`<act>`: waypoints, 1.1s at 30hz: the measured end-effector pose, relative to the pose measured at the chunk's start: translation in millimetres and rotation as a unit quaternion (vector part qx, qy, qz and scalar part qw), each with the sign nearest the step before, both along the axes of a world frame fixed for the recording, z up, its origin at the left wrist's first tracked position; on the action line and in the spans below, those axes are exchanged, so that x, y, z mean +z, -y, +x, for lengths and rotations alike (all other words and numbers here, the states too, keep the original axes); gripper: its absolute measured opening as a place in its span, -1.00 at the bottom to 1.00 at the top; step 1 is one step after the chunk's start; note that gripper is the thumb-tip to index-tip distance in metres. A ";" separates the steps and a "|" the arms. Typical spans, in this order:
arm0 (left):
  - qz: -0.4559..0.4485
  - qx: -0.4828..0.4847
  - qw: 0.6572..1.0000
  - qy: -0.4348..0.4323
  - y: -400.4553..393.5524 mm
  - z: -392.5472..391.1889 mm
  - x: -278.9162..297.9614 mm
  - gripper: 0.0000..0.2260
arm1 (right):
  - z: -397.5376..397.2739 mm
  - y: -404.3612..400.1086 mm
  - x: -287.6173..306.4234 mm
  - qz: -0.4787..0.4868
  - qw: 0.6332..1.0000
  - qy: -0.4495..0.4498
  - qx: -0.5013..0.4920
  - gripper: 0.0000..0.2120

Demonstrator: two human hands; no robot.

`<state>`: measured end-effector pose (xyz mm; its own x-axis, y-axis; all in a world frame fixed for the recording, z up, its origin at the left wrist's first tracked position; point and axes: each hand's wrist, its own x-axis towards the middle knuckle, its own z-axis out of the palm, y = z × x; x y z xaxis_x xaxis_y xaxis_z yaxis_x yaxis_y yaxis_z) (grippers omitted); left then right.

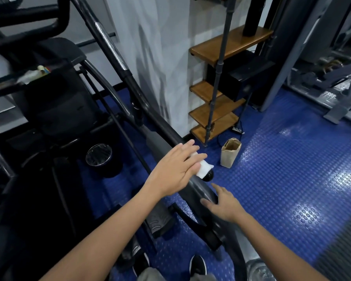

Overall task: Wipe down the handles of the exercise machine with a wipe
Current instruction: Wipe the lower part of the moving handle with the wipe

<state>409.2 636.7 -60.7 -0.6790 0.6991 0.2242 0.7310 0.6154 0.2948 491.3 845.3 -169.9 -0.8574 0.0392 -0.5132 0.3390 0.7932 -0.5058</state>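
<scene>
Two dark shoes (198,265) stand on the blue studded floor (282,179) at the bottom edge of the view, the nearest things to the camera. Just beyond them, the right hand (224,205) lies against the lower stretch of the machine's dark handle (164,147), fingers straight and spread, gripping nothing. Further up the bar, the left hand (175,167) presses a folded white wipe (204,169) onto the handle beside its round black end cap (208,176), fingers flat and relaxed, not curled around the cloth. The wipe sits on the handle's tip, partly under the fingers.

The risk lies in that loose contact: with only flat fingers pinning it, the wipe could slide off the rounded cap and drop to the floor, or pass over the top of the bar while the underside goes uncleaned. A firmer wrap looks needed.

Past the hands, a small black bin (101,159) stands under the machine's frame, a brown paper bag (230,152) near a wooden shelf unit (221,110) by the white wall.
</scene>
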 end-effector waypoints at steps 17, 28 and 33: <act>0.032 0.069 0.997 -0.011 4.1 -1.4 -17.6 -0.63 | 0.2 13.4 -19.4 -0.008 0.999 -0.036 0.007 -0.30; -0.007 0.042 0.999 0.004 -3.7 23.0 -6.6 -0.62 | -12.3 19.8 -11.6 -0.023 1.000 -0.004 -0.001 -0.38; 0.028 0.082 0.996 0.032 13.2 4.6 -10.1 -0.56 | -11.7 19.9 -8.6 -0.025 1.000 0.002 0.012 -0.33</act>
